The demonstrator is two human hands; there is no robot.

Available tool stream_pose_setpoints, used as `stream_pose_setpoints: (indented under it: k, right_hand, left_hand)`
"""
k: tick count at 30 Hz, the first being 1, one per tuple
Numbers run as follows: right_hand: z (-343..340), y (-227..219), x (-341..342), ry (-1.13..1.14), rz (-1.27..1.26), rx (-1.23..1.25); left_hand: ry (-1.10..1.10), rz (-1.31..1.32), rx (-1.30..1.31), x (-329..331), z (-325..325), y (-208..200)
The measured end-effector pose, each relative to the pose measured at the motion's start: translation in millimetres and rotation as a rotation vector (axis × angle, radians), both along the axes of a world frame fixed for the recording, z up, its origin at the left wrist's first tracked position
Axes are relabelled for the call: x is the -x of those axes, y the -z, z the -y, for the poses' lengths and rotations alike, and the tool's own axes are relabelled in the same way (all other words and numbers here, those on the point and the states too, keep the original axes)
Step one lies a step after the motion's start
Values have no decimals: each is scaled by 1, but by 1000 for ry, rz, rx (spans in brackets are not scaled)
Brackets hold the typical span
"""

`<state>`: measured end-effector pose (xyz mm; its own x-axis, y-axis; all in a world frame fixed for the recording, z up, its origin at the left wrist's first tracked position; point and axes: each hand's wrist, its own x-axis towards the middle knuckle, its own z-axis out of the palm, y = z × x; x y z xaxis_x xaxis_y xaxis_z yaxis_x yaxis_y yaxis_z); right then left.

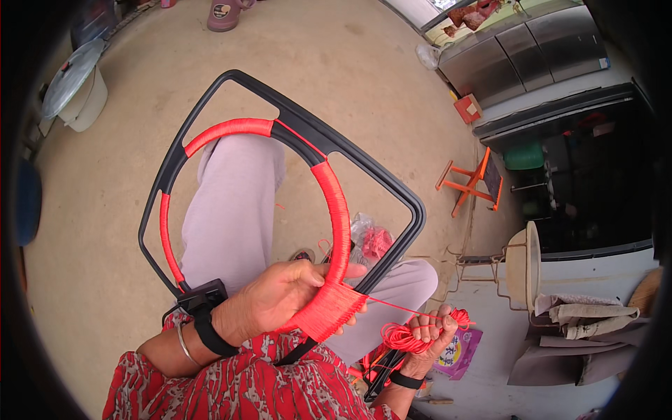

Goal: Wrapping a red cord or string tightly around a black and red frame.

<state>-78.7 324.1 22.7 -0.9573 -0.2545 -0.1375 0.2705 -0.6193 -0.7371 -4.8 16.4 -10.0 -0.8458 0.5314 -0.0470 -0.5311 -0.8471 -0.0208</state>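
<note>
A black frame (pixel 301 120), squarish with rounded corners, has an inner ring and lies tilted above my lap. Red cord is wound tightly round much of that ring, with bare black stretches between the windings. My left hand (pixel 280 292) grips the near part of the ring, its thumb on top and fingers partly hidden behind. Beside it sits a broad band of red winding (pixel 330 313). From this band a taut strand runs right to my right hand (pixel 434 332), which is closed round a looped bundle of red cord (pixel 399 339).
Past my right knee, a clear plastic bag and more red cord (pixel 376 242) lie on the floor. An orange folding stool (pixel 476 180) stands farther right. Near my right hand are a wire rack (pixel 483 260) and a purple packet (pixel 458 355). A lidded white bucket (pixel 85 101) stands far left.
</note>
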Motion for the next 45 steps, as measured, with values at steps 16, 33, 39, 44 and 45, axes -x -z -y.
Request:
stream_pose_setpoints:
  k: [16,33,39,44,45]
  right_hand:
    - [0,3,0,-50,-52,41]
    - [-2,-1,-8,-84,-111,3]
    - [-2,1,-9,-81,-107,35]
    - [0,1,-9,-47,-99,19]
    - [0,1,-9,-63,-102,20]
  left_hand:
    - [-52,-144,34,-10,-1,-2]
    - [-46,-121,-159,-17,-9,2]
    - [-9,-180,-59,-18,-5,-14]
    - [-44,-220,85,-21,-6,-17]
    - [-42,-222,83,-22,-6,-17]
